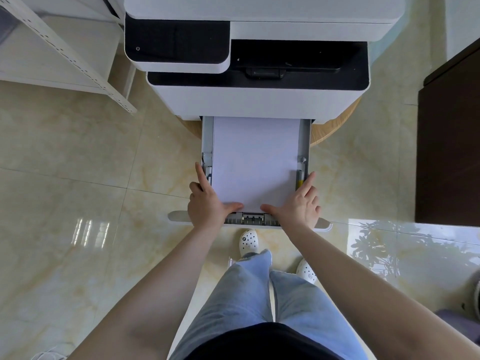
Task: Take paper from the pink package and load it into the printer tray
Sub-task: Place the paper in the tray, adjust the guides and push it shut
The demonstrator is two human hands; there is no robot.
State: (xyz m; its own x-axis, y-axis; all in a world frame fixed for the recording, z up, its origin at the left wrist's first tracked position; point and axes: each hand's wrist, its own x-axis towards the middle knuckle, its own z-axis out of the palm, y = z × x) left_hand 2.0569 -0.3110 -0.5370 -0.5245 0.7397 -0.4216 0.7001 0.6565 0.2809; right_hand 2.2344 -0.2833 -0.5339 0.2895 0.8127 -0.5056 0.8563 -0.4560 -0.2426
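Observation:
A white and black printer (259, 100) stands on a round wooden stand, its grey paper tray (304, 141) pulled out toward me. A stack of white paper (254, 157) lies flat in the tray. My left hand (206, 201) rests at the tray's near left corner, index finger along the left rail and thumb on the paper's near edge. My right hand (298, 203) mirrors it at the near right corner, thumb on the paper, index finger along the right rail. The pink package is out of view.
A white metal shelf frame (78, 61) stands at the left of the printer. A dark brown cabinet (449, 152) is at the right. Glossy beige tiles (91, 203) cover the floor, and my legs and white clogs (248, 241) are under the tray's front.

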